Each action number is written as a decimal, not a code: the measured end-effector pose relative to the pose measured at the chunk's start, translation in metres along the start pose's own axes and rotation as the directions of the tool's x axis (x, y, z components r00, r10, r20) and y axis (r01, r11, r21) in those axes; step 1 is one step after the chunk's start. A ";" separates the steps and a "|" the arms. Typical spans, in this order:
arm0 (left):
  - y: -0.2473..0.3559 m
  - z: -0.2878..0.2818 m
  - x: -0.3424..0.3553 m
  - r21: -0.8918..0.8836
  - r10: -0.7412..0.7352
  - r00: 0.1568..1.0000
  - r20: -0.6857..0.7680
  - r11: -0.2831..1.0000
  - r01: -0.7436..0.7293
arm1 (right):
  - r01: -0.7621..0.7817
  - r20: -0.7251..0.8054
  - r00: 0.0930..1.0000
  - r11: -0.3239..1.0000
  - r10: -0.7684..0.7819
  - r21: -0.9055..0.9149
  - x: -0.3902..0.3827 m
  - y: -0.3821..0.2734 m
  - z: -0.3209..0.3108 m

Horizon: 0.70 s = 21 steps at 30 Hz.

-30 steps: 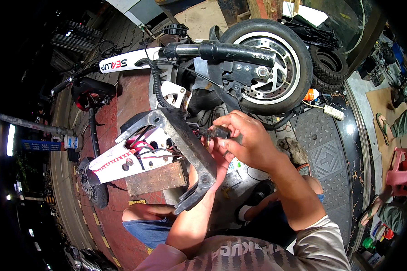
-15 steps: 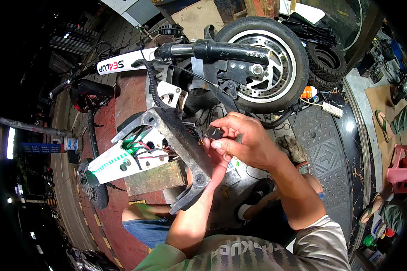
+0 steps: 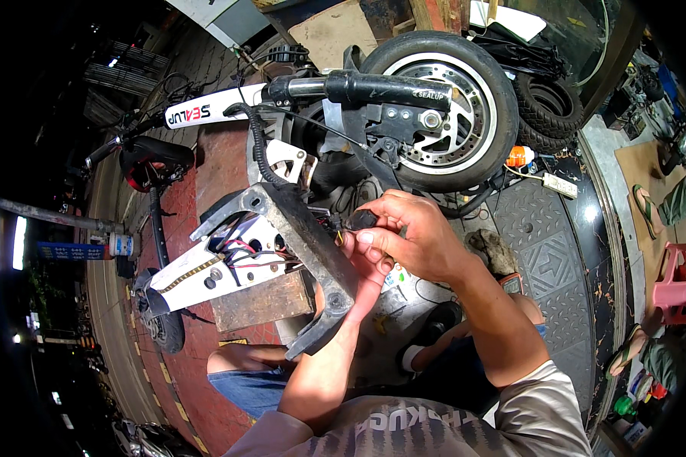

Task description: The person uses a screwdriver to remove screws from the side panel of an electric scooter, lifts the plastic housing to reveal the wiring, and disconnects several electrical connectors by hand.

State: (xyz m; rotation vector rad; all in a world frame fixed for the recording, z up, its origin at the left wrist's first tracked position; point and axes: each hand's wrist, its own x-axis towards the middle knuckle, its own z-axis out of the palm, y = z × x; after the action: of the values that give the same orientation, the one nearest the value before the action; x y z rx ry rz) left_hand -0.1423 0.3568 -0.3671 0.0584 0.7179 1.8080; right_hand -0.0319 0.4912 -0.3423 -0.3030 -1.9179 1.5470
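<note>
My right hand point(image 3: 415, 232) is closed, pinching a small black plastic-looking part point(image 3: 361, 220) between thumb and fingers. Close below it, my left hand point(image 3: 368, 263) has its fingers curled around thin wires with a bit of yellow point(image 3: 339, 238); the bracket partly covers that hand, so its grip is not fully visible. The dark metal bracket point(image 3: 301, 247) is at the end of a white scooter frame point(image 3: 198, 278). Red, black and other wires point(image 3: 240, 247) run out of the frame's opening. A black corrugated cable sleeve point(image 3: 258, 145) loops down to the bracket.
The scooter's front wheel point(image 3: 503, 114) with its brake disc lies beyond my hands. A wooden block point(image 3: 263, 301) supports the white frame. Spare tyres point(image 3: 552, 110), an orange-and-white bottle point(image 3: 520, 157) and a white power strip point(image 3: 560, 185) are at right, a pink stool point(image 3: 674, 282) farther off.
The black part has turned slightly in my right hand, showing a rounder face. A green glow on the white frame and my left sleeve is gone. Both hands stay nearly in place.
</note>
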 end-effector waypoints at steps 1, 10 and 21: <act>0.000 0.000 0.000 0.009 -0.001 1.000 0.012 1.000 0.000 | 0.005 -0.008 1.000 1.000 -0.005 -0.019 0.000 0.001 0.000; 0.001 -0.015 0.003 -0.040 -0.029 0.998 0.063 0.999 0.031 | -0.025 0.040 0.999 0.985 0.032 -0.169 0.002 -0.002 -0.007; 0.000 -0.010 0.002 -0.053 0.006 0.992 0.126 0.999 0.001 | -0.231 0.043 0.973 0.960 0.227 0.159 0.003 -0.006 -0.005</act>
State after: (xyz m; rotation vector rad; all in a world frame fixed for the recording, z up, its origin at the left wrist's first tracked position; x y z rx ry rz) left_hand -0.1466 0.3545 -0.3758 0.1369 0.5805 1.8076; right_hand -0.0297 0.4949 -0.3357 -0.4496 -1.8113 1.8548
